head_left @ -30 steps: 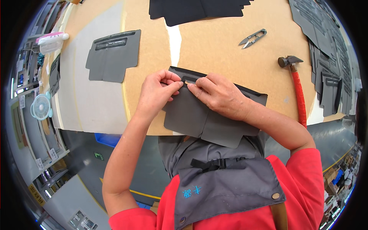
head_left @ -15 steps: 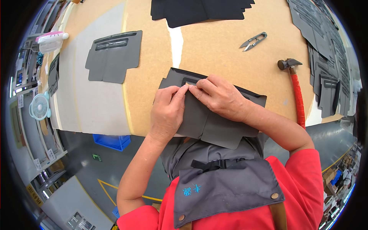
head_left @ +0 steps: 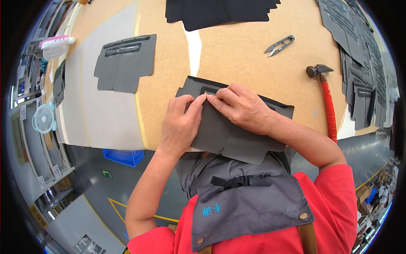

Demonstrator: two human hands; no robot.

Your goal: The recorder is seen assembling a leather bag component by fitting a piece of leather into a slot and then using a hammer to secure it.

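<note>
A dark grey panel [head_left: 211, 135] with stepped corners lies aslant at the table's near edge, partly overhanging my lap. Along its far side runs a black strip, with a narrow framed slot [head_left: 207, 89] just below. At the slot's left end the fingertips of both hands meet. My left hand [head_left: 179, 122] is closed in a pinch, thumb against forefinger; whatever is between them is too small to name. Bent over the slot, my right hand [head_left: 245, 111] pinches at the panel there and covers much of the slot.
A similar grey panel [head_left: 124, 67] lies to the left. Black pieces [head_left: 220, 10] are stacked at the far side. To the right are thread snips [head_left: 280, 45], a red-handled hammer [head_left: 326, 101] and many overlapping grey panels [head_left: 359, 76]. A small fan [head_left: 44, 118] stands at the left edge.
My left hand has shifted slightly left and down, its wrist lower than before. My right hand stays nearly in place, and the panel has hardly moved.
</note>
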